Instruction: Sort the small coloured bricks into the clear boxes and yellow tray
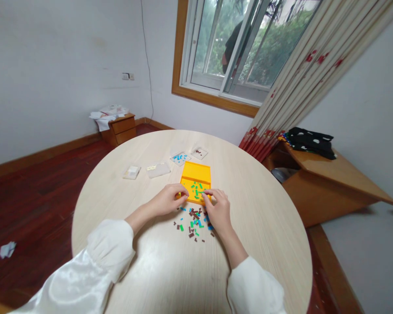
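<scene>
A yellow hinged box [197, 172] stands on the table with its lid folded back. Small green building bricks [196, 188] lie inside it. At the box's front left corner, my left hand [170, 199] is curled with thumb and fingertips around the edge. My right hand [218, 208] is at the box's right side, thumb and index finger pinched over the bricks; a small green brick appears to be between the tips. In front of the box, a loose pile of small brown, blue and green bricks [194, 222] spreads between my wrists.
Behind the box are a clear tray of blue bricks [179, 158] and one with a few brown bricks [199, 152]. Left of them lie a clear tray [158, 170] and a small clear case with white contents [131, 172]. All rest on the round table [118, 192].
</scene>
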`<state>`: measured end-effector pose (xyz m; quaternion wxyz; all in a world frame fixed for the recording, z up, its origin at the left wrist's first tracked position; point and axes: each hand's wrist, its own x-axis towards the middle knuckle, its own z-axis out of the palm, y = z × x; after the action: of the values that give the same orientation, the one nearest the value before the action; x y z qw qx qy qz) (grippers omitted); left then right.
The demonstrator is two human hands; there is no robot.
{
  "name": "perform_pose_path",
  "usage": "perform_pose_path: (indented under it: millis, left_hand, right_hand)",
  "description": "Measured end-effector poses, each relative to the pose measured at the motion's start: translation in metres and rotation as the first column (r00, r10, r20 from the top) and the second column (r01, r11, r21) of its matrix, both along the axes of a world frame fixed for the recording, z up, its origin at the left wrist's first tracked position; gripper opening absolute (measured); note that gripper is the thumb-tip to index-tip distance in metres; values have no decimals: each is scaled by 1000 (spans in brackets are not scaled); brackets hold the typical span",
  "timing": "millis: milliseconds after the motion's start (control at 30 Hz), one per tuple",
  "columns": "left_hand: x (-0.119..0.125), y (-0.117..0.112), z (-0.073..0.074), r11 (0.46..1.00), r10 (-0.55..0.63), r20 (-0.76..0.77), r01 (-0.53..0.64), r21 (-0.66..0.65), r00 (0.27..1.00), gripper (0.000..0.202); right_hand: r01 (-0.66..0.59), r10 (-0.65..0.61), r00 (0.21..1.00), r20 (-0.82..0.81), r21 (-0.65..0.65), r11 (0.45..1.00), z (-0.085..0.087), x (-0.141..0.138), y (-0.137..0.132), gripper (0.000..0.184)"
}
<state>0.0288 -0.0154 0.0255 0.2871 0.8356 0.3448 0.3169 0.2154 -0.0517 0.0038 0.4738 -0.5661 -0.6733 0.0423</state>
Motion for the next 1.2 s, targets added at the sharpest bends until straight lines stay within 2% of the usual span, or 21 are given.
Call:
perform_pose_path:
  millis: [167,300,367,633,767,1000,1200]
  left_hand:
    - [1,-6,5,973,-204,-65,195,-126,977,15]
    - [-2,-7,5,900,-363,-90,324,-291,927,11]
    - [-3,-7,4,872,-407,-80,362,-329,910,10]
    - [-6,-3,1,834,-519,-84,482,-267,851,10]
    - [-6,-4,1,835,-532,-155,485,-260,832,4]
    - [-5,-6,2,841,-529,-191,480,-250,827,15]
    - [-4,-8,3,836,-534,-180,485,-257,826,19]
  right_hand:
    - [72,-73,996,45,26,997,-7,5,5,18]
    - [87,-87,995,48,5,996,-6,6,5,19]
    - [91,-90,995,48,-11,996,-5,7,4,20]
    - [93,-92,995,38,-43,995,-5,9,4,21]
    - [85,-83,995,49,-28,996,-4,8,4,20]
    - [26,-25,1000,18,-26,999,-3,7,2,18]
    - [-97,97,995,-13,-46,994,1,6,0,17]
